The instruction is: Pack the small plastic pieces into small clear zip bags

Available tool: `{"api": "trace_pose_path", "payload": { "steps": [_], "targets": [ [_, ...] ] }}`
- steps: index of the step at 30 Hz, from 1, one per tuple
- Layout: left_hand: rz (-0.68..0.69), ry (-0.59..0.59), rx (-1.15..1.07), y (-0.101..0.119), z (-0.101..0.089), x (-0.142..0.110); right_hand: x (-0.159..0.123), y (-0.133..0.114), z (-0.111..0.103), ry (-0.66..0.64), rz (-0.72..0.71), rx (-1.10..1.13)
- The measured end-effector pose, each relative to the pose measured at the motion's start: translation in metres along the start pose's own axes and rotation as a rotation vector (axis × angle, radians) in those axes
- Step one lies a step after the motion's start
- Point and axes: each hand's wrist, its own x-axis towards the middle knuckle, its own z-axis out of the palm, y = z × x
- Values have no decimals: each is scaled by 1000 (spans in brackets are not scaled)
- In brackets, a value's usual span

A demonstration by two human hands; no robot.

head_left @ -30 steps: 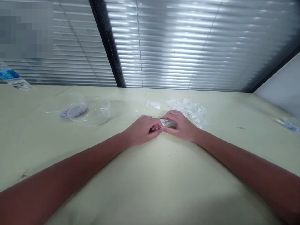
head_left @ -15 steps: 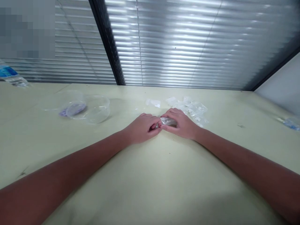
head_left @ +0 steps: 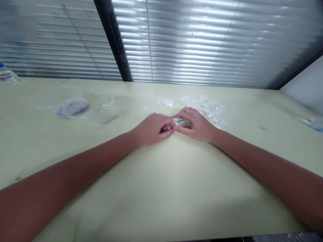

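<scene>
A small clear plastic packet lies between my two hands on the pale table. My left hand has its fingers curled, with thumb and forefinger pinched at the packet's left end. From the other side, my right hand grips the packet between its thumb and fingers. Just behind the right hand is a loose heap of clear plastic bags with small white pieces. What the packet holds is too small to make out, and my fingers cover part of it.
Round clear plastic containers stand at the left, near a purple item. A white scrap lies behind my hands. Clear bottles are at the far left and right edge. Blinds rise behind the table.
The view has tilted slightly downward, so everything sits higher and the table's near edge shows at the bottom. My hands keep the same hold on the packet.
</scene>
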Motion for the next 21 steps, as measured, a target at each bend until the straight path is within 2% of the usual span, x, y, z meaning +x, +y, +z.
{"api": "trace_pose_path", "payload": {
  "steps": [21],
  "targets": [
    [0,0,5,2,-1,1,0,1,-1,1,-11,1]
  ]
}}
